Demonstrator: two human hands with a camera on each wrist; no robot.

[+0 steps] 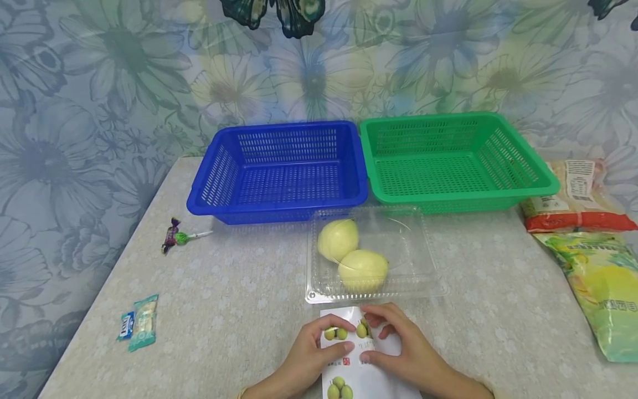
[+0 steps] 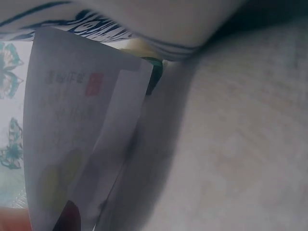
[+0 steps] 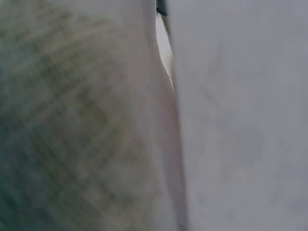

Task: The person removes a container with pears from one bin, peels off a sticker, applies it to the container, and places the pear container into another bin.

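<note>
A white paper bag (image 1: 369,382), printed with green fruit and small lettering, is between my hands at the near edge of the table. My left hand (image 1: 316,346) pinches its upper left part between thumb and fingers. On the other side my right hand (image 1: 408,343) pinches it, the thumb on the printed face and the fingers near the top edge. In the left wrist view the bag (image 2: 67,115) stands tilted, one long edge folded. Pale paper (image 3: 240,115) fills the right of the blurred right wrist view. Just beyond lies a clear plastic box (image 1: 408,249) with two pale yellow-green fruits (image 1: 364,270).
A blue basket (image 1: 279,211) and a green basket (image 1: 468,195) stand side by side at the back. To the left lie a lollipop (image 1: 181,238) and two wrapped snacks (image 1: 143,322). Two plastic packets, one red-edged (image 1: 578,194), one green-yellow (image 1: 598,293), lie at right.
</note>
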